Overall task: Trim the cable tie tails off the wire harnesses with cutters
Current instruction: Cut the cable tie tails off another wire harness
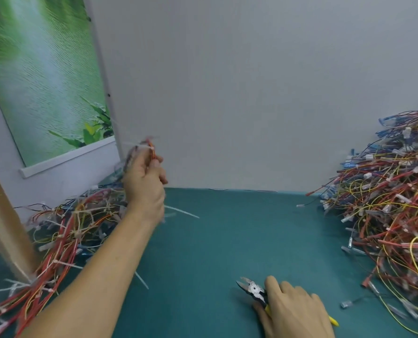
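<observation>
Item: trimming station, seen from beside the worker.

- Left hand [145, 181]: raised near the wall [251, 93], fingers curled round one harness [151, 149] of red and orange wires. A white tie shows at its top, blurred, so I cannot tell whether its tail is cut.
- Right hand [293, 311]: low on the counter [227, 240], fingers curled over the yellow handles of the cutters [254, 289]. The blades are slightly parted and point toward the left hand.
- Left pile [68, 223]: harnesses with long white tails sticking out, probably the untrimmed stock.
- Right pile [393, 203]: larger, banked against the wall, with no long tails showing (likely the finished lot).
- Loose tails [182, 212]: a few white strips lying on the counter.

Progress: judging by the two piles, well over half seems done. The held harness and the left pile are left.

Room: the middle of the counter between the piles is open, with space to bring harness and cutters together. The wall closes the far edge, a wooden post [5, 228] crowds the left pile, and the right pile spreads toward the near edge, just beside the right hand.
</observation>
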A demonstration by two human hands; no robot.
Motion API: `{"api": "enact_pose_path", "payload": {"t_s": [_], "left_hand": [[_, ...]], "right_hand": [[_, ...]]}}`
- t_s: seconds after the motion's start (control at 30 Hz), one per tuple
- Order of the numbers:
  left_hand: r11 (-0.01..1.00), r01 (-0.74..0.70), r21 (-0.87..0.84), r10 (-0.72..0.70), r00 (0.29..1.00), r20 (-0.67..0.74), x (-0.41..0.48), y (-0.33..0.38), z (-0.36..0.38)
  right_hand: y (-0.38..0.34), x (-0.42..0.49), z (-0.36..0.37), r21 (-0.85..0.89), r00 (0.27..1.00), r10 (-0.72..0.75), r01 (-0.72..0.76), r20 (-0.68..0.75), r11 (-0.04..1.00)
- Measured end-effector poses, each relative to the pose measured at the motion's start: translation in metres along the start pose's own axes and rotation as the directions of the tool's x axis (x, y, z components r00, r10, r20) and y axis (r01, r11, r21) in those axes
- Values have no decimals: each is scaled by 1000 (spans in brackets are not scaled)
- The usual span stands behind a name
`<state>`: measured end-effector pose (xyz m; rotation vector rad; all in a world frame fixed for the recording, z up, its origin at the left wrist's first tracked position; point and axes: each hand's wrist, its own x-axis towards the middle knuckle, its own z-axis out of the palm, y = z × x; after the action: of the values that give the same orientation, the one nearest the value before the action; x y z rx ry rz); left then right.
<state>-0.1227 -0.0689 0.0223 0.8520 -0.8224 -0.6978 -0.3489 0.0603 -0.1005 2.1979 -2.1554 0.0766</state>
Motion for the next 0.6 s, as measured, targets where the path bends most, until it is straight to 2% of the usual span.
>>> {"api": "enact_pose_path", "payload": {"t_s": [0.03,0.07,0.1,0.13,0.17,0.2,0.23,0.27,0.3,0.33,0.37,0.4,0.47,0.53,0.57,0.6], "left_hand": [[995,3,103,0,1000,-22,5,-2,-2],[982,106,157,-98,993,-61,9,-9,-6],[940,318,122,-308,947,-88,7,-15,-8],[836,549,3,-548,834,-64,3,-21,-10],[746,664,-54,-666,746,-25,-2,-27,-9],[720,691,-67,-693,721,-10,-4,-27,-6],[779,626,-20,-626,780,9,-6,-20,0],[887,460,-32,-459,888,36,-6,-12,6],[984,173,-52,-172,985,21,-6,-1,12],[997,-50,-52,52,998,39,-7,11,18],[983,-183,15,181,978,107,-7,18,22],[967,-240,88,227,965,134,-1,13,20],[983,25,179,-40,996,83,3,-14,17],[883,279,377,-308,951,15,-3,-35,15],[845,254,471,-293,956,10,-9,-38,14],[825,83,559,-150,986,74,-15,-40,15]], "right_hand": [[0,1,2,0,1000,2,-2,0,1000],[0,2,2,-4,1000,3,-3,10,1000],[0,1,1,-10,1000,9,-9,17,1000],[0,1,-1,-3,999,16,-16,30,1000],[0,0,-2,4,1000,19,-19,22,1000],[-1,0,-1,7,1000,19,-19,20,1000],[-2,-1,-2,13,1000,23,-23,17,1000],[-3,-1,-2,23,1000,20,-20,-7,1000],[-3,-1,-2,37,998,14,-12,-58,999],[-3,0,-3,51,997,15,-10,-79,999],[-2,-2,-3,48,998,10,-7,-61,999],[-2,-3,-2,32,1000,1,0,-30,999],[-1,-3,-3,25,1000,2,-3,11,1000],[-1,-3,-3,36,1000,4,-5,24,999],[-1,-3,-4,43,999,7,-9,31,999],[-1,-2,-6,59,999,14,-17,53,998]]}}
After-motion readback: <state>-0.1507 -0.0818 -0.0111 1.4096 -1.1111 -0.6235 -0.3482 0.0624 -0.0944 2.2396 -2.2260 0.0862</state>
